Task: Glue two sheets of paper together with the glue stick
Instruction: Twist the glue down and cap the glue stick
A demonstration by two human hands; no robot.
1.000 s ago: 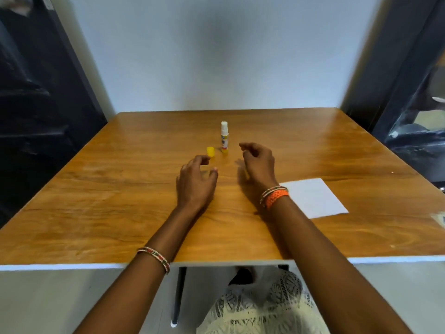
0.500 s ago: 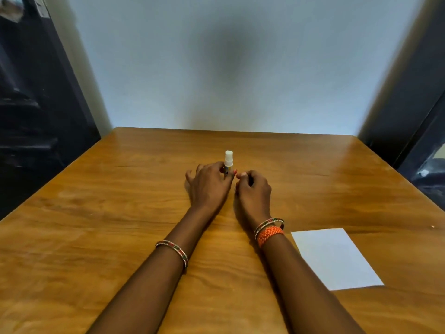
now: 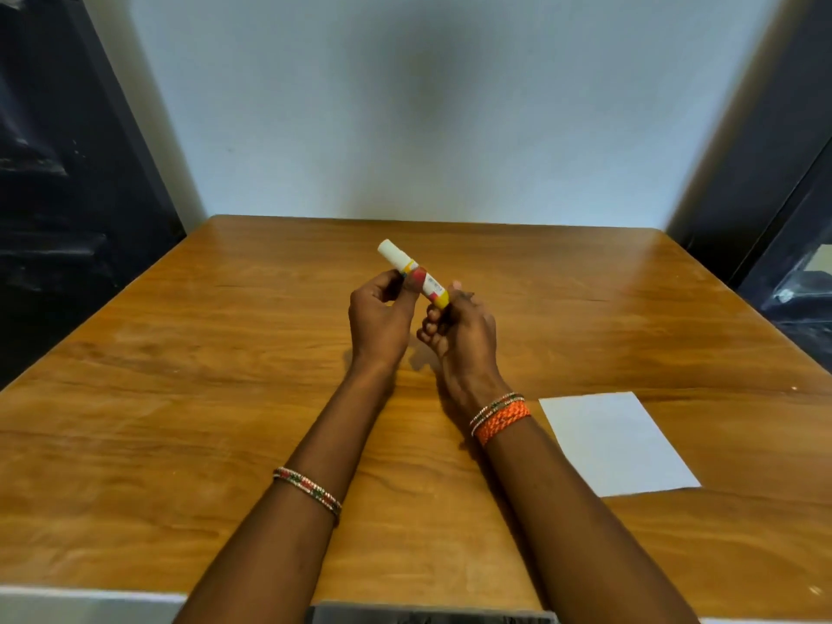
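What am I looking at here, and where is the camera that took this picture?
There is no machine here: these are a person's two bare hands, filmed by a wide-angle camera worn on the person's head, looking forward and down. That is why both forearms reach in from the bottom edge.

The surface is a wooden table against a pale wall. A white sheet of paper lies flat on it, to the person's right.

Both hands are raised above the table and hold a glue stick between them, tilted, white end pointing up and away. The left hand pinches the middle of it; the right hand grips the yellow lower end.

Only one sheet area shows; I cannot tell whether a second sheet lies under it.
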